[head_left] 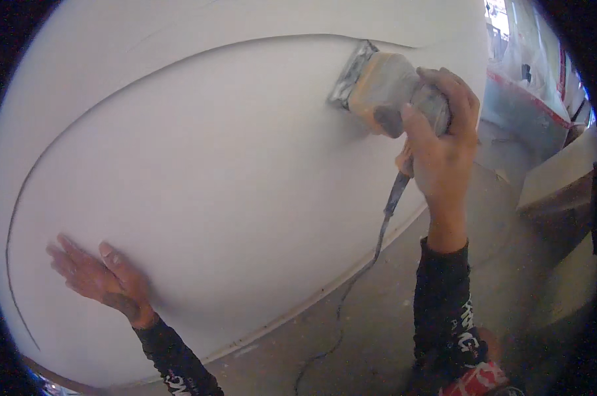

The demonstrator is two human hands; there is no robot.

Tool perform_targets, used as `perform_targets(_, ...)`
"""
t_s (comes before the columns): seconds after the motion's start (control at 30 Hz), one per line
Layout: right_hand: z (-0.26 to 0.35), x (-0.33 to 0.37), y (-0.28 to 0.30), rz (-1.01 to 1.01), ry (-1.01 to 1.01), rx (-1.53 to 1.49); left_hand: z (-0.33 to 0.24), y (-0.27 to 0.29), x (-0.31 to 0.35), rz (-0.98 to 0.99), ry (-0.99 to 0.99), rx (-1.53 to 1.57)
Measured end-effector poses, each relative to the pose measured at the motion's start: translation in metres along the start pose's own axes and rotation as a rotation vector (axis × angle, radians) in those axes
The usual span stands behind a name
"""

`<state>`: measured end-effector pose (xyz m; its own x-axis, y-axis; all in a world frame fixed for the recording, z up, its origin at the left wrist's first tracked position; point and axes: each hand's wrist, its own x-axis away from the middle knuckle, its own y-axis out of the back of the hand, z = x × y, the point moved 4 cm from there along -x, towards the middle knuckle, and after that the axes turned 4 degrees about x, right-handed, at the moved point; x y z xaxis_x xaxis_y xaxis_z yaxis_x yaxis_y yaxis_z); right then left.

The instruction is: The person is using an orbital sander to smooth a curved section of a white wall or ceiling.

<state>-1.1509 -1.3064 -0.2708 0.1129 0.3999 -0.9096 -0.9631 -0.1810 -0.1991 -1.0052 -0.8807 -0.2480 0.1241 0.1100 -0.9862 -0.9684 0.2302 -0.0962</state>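
A dusty orange-and-grey electric sander (385, 92) is gripped by my right hand (443, 135), fingers wrapped round its rounded body. Its flat pad stands against a large smooth white panel (199, 171), close to a thin curved dark line near the upper edge. From the sander's rear a dark power cord (379, 244) hangs down past the panel. My left hand (104, 277) lies against the panel at the lower left, fingers stretched out and thumb apart, with nothing in it. Black sleeves with white lettering cover both forearms.
Grey floor (377, 330) runs below the panel's lower edge, and the cord trails across it. At the right are pale block-like pieces (562, 168). Behind them stands a plastic-draped structure (529, 105) with a red edge. A red-and-white item (476, 381) shows at the bottom.
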Motion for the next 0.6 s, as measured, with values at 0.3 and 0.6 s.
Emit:
perform_targets(0.3,-0.051,0.011,0.008,0.059,0.048,0.019,0.063,0.001,0.022,-0.004,0.009,0.006)
perform_targets(0.6,-0.037,0.014,-0.003,0.123,0.05,-0.141,0.072,-0.002,0.025,-0.013,0.005,0.058)
